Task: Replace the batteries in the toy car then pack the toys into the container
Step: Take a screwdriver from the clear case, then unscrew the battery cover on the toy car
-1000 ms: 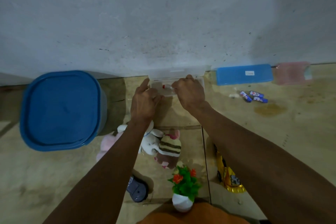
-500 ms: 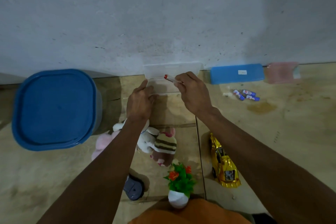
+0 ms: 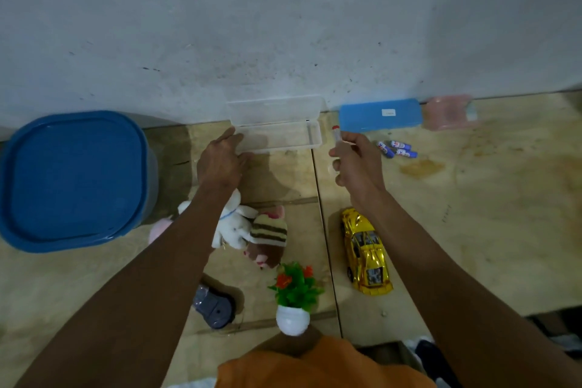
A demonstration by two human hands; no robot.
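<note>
While a potted plastic plant [image 3: 294, 299] stands nearest on the floor, the gold toy car [image 3: 365, 252] lies just beyond, right of the plush toys [image 3: 252, 230]. Farther on, the right hand [image 3: 357, 164] pinches a red-tipped screwdriver [image 3: 337, 137]; the left hand [image 3: 222, 161], fingers straight, touches the open clear case [image 3: 280, 135]. Batteries [image 3: 397, 148] lie right; the blue-lidded container [image 3: 72, 179] sits left.

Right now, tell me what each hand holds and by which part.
The right hand pinches a thin red-capped tool by its lower shaft. The left hand holds nothing; it rests on the clear case.
</note>
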